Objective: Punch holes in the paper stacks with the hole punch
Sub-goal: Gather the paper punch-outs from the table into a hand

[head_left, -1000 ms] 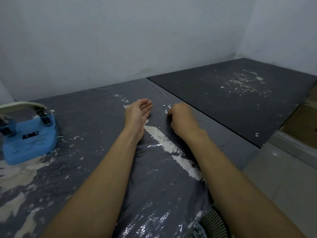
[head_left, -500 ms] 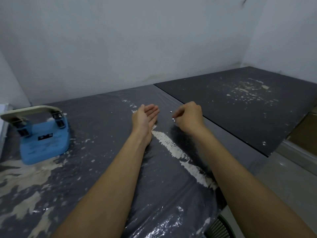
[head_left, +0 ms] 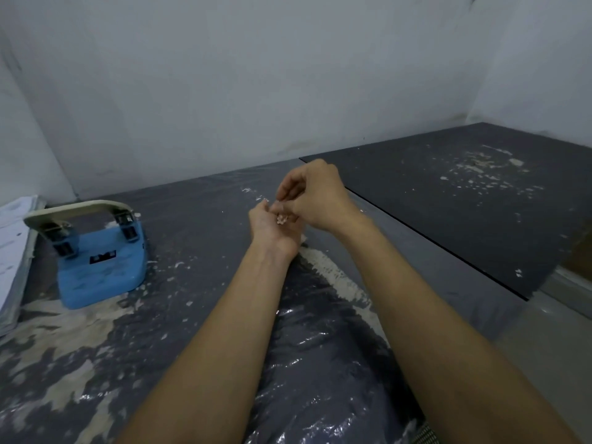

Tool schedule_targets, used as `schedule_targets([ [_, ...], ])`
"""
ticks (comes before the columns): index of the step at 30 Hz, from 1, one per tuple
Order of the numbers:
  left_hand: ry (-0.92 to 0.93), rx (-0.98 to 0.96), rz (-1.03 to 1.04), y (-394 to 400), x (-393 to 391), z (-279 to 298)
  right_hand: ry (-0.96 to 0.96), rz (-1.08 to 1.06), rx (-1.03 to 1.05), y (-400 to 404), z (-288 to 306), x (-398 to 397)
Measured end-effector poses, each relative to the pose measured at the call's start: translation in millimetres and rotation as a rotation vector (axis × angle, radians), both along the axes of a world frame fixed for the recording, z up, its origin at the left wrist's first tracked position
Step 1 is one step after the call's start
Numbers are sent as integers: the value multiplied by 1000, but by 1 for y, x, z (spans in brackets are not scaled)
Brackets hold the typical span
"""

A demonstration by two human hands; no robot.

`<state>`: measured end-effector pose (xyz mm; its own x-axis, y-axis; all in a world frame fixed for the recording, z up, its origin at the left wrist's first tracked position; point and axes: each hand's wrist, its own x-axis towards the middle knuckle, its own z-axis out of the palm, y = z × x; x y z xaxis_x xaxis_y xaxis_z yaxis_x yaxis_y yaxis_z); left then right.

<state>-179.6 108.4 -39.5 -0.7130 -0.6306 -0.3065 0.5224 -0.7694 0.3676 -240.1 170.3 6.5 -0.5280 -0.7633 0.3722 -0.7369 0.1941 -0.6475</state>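
Note:
A blue hole punch with a cream lever stands on the plastic-covered table at the left. A white paper stack lies at the left edge, beside the punch. My left hand is turned palm up at the table's middle and cups a small heap of paper punch bits. My right hand hovers over that palm with its fingertips pinched together above the bits. Both hands are well to the right of the punch.
A second dark tabletop with scattered white flecks adjoins on the right. White walls close the back and left. A pale scuffed streak runs across the plastic below my hands. Floor shows at the lower right.
My left hand has turned from palm down on the table to palm up. My right hand has lifted off the table and come over the left palm, where paper bits now lie.

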Motion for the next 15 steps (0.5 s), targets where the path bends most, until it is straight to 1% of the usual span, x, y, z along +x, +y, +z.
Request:
schedule_targets([
  [3,-10,-6,10,-2,-3,0,152,19,80,-1,0,2],
  [8,-45,20,3,0,-6,-5,237,45,151,5,3,0],
  [11,-50,-12,-6,5,-6,-6,195,67,118,11,0,-3],
  [13,-21,-18,-8,7,-6,-6,108,53,28,18,-4,-12],
  [15,39,-4,0,6,-5,-6,6,-30,-96,28,-11,-31],
])
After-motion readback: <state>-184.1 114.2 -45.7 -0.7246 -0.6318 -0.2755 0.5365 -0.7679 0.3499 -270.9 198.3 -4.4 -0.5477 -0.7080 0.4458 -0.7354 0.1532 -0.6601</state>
